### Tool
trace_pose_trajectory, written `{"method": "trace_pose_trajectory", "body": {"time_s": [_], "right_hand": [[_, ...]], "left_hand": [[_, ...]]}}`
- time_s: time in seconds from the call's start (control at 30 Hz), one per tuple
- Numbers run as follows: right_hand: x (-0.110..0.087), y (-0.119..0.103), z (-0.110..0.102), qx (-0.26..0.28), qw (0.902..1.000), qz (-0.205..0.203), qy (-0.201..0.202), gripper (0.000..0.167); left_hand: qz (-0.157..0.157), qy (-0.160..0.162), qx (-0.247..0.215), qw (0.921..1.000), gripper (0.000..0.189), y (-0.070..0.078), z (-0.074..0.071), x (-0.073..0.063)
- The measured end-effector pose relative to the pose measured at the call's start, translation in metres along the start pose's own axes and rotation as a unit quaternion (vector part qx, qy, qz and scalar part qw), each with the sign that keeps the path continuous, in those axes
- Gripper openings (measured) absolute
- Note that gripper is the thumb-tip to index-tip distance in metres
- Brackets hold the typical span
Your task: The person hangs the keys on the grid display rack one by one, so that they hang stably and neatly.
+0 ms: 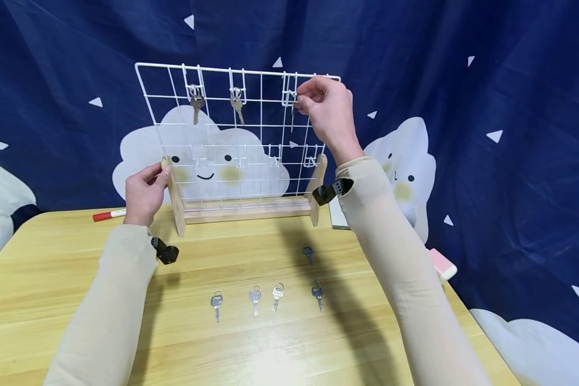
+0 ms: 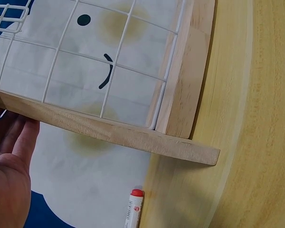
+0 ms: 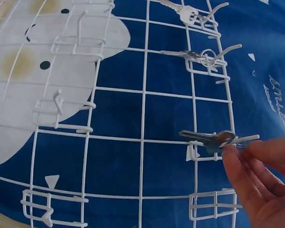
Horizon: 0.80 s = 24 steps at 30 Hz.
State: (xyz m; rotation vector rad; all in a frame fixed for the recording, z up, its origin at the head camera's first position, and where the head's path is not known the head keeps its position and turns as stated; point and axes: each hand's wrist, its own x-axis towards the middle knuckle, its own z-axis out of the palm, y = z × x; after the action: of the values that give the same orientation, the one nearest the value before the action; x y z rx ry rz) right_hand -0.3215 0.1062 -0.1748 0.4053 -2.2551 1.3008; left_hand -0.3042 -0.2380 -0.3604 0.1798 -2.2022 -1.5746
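In my right hand (image 1: 330, 110), thumb and fingertips pinch one key (image 3: 222, 139) by its ring end, right at the third top hook (image 3: 249, 138); my left hand (image 1: 143, 195) grips one wooden post (image 1: 176, 201) of the white grid rack (image 1: 261, 126). Two hanging keys (image 1: 197, 103) there, five loose keys (image 1: 277, 292) on the table (image 1: 77, 257), one red-capped marker (image 1: 107, 215) behind.

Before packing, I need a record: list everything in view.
table: 1, yellowish, beneath
stand: 1, pale wood, back
grid: 1, white, in stand
hooks: 8, white, grid
hanging keys: 2, silver, upper hooks
held key: 1, silver, third upper hook
loose keys: 5, silver, table
marker: 1, white-red, back left
unclear object: 1, pink-white, right edge
flat object: 1, white, back right
curtain: 1, blue-white, behind
sleeves: 2, beige, foreground
cameras: 2, black, sleeves
left grip: 1, bare, left post
right grip: 1, bare, held key
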Motion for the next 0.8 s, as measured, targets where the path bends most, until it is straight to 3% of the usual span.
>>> {"method": "trace_pose_trajectory", "body": {"time_s": [0.2, 0.4, 0.6, 0.8], "right_hand": [[-0.010, 0.010, -0.004, -0.037, 0.9981, -0.048, 0.006, 0.011], [-0.031, 0.025, -0.007, 0.001, 0.9952, -0.089, -0.041, 0.012], [-0.058, 0.045, -0.007, 0.004, 0.9934, -0.063, -0.096, 0.010], [-0.088, 0.081, -0.005, -0.017, 0.9868, -0.011, -0.161, 0.010]], "left_hand": [[-0.009, -0.003, -0.008, 0.9999, 0.051, 0.002, -0.001, 0.000], [-0.012, -0.007, -0.024, 0.9996, 0.050, 0.003, -0.001, 0.001], [-0.005, -0.007, -0.025, 0.9996, 0.049, 0.002, -0.003, 0.001], [0.000, -0.007, -0.036, 0.9993, 0.048, 0.000, -0.002, 0.002]]}}
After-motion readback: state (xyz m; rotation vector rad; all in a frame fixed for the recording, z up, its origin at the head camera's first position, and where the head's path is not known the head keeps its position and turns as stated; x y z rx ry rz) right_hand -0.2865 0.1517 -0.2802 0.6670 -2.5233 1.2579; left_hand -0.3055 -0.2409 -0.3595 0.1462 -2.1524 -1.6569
